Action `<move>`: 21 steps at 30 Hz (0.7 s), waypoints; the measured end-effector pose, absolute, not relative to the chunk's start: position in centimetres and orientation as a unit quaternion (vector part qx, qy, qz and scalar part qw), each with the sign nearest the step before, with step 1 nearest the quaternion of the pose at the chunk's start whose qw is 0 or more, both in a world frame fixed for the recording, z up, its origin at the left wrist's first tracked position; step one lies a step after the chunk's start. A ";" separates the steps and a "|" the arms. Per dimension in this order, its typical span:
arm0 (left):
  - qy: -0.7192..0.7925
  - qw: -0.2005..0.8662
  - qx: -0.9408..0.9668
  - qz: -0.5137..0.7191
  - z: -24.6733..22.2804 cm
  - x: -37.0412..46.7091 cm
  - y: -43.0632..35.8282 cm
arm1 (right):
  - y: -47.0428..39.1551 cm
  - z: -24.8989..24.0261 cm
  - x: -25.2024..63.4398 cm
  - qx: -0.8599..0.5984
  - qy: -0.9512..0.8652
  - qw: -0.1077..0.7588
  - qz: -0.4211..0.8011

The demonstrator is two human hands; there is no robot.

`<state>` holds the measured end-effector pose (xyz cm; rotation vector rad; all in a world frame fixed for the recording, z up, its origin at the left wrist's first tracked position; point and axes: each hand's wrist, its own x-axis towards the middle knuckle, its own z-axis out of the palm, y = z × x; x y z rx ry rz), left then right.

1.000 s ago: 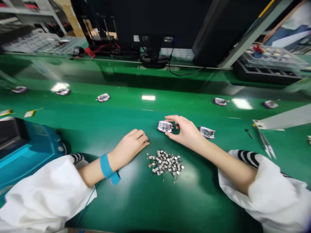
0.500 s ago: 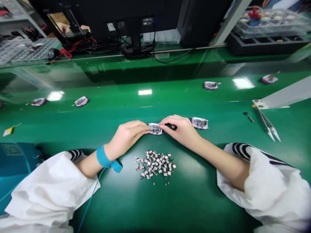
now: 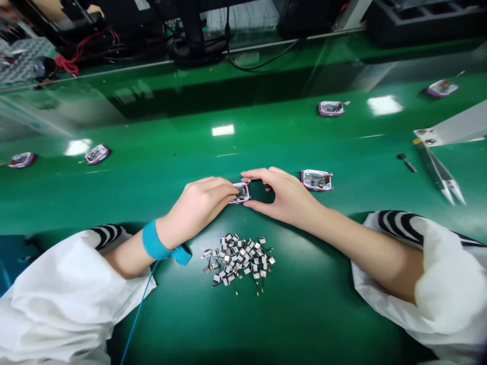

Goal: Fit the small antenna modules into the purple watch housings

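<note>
A small device casing (image 3: 242, 194) with a white rim and an exposed circuit board lies between my hands. Fingers of my left hand (image 3: 207, 202) are pressed together on its left part and hide that side. Thumb and forefinger of my right hand (image 3: 283, 195) are spread wide at its right side, touching or nearly touching its edge. Just right of my right hand rests a second open casing (image 3: 316, 180). Below the hands lies a loose pile of small square parts with short black leads (image 3: 241, 258).
More casings lie at the left (image 3: 97, 154), far left (image 3: 23, 159), back (image 3: 331, 108) and back right (image 3: 442, 88). White-tipped tweezers (image 3: 441, 172) and a small black part (image 3: 407, 162) are at the right. A monitor stand (image 3: 196, 48) stands behind. A blue cord hangs from my left wristband.
The view has tipped down and come closer. My right thumb and forefinger have opened wider at the casing's right edge. My left fingers remain on the casing.
</note>
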<state>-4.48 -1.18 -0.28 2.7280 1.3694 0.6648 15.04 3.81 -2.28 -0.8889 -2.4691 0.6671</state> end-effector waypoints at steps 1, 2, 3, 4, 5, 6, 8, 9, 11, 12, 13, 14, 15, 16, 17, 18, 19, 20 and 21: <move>0.441 0.009 0.872 0.212 -0.3 -4.4 -1.2 | 3.9 -2.3 14.9 -0.321 -0.890 0.216 0.240; 0.441 0.009 0.872 0.213 -0.3 -4.4 -1.3 | 3.9 -2.3 14.8 -0.320 -0.890 0.217 0.240; 0.439 0.008 0.872 0.216 -0.3 -4.4 -1.4 | 4.0 -2.3 14.8 -0.320 -0.890 0.219 0.242; 0.435 0.005 0.873 0.219 -0.4 -4.4 -1.4 | 4.0 -2.3 14.7 -0.319 -0.889 0.220 0.244; 0.432 0.000 0.874 0.220 -0.5 -4.4 -1.5 | 4.1 -2.2 14.6 -0.320 -0.887 0.223 0.247; 0.430 -0.007 0.876 0.220 -0.6 -4.3 -1.6 | 4.1 -2.2 14.5 -0.320 -0.885 0.225 0.251; 0.430 -0.027 0.878 0.210 -0.7 -4.2 -1.7 | 4.1 -2.1 14.4 -0.317 -0.884 0.232 0.255; 0.433 -0.038 0.877 0.205 -0.7 -4.1 -1.7 | 4.1 -2.1 14.3 -0.314 -0.884 0.234 0.255; 0.435 -0.058 0.877 0.195 -0.7 -3.9 -1.8 | 4.0 -2.1 14.3 -0.311 -0.885 0.239 0.251; 0.434 -0.064 0.878 0.191 -0.7 -3.9 -1.8 | 4.0 -2.1 14.3 -0.311 -0.885 0.241 0.250; 0.432 -0.070 0.879 0.189 -0.6 -3.8 -1.8 | 4.0 -2.2 14.3 -0.311 -0.885 0.242 0.248; 0.431 -0.074 0.880 0.187 -0.6 -3.8 -1.8 | 4.0 -2.2 14.3 -0.311 -0.885 0.245 0.247; 0.430 -0.076 0.881 0.183 -0.5 -3.7 -1.8 | 4.1 -2.3 14.3 -0.309 -0.885 0.248 0.244; 0.429 -0.079 0.882 0.179 -0.5 -3.7 -1.8 | 4.1 -2.3 14.4 -0.306 -0.886 0.250 0.241; 0.429 -0.082 0.882 0.175 -0.5 -3.7 -1.8 | 4.1 -2.3 14.4 -0.303 -0.888 0.252 0.238; 0.429 -0.083 0.883 0.170 -0.5 -3.7 -1.8 | 4.1 -2.4 14.4 -0.300 -0.889 0.254 0.235; 0.430 -0.084 0.884 0.166 -0.4 -3.7 -1.8 | 4.2 -2.4 14.4 -0.298 -0.890 0.256 0.232; 0.431 -0.083 0.883 0.164 -0.4 -3.7 -1.8 | 4.2 -2.4 14.4 -0.295 -0.891 0.256 0.229; 0.433 -0.082 0.883 0.163 -0.5 -3.7 -1.8 | 4.2 -2.4 14.4 -0.293 -0.893 0.256 0.227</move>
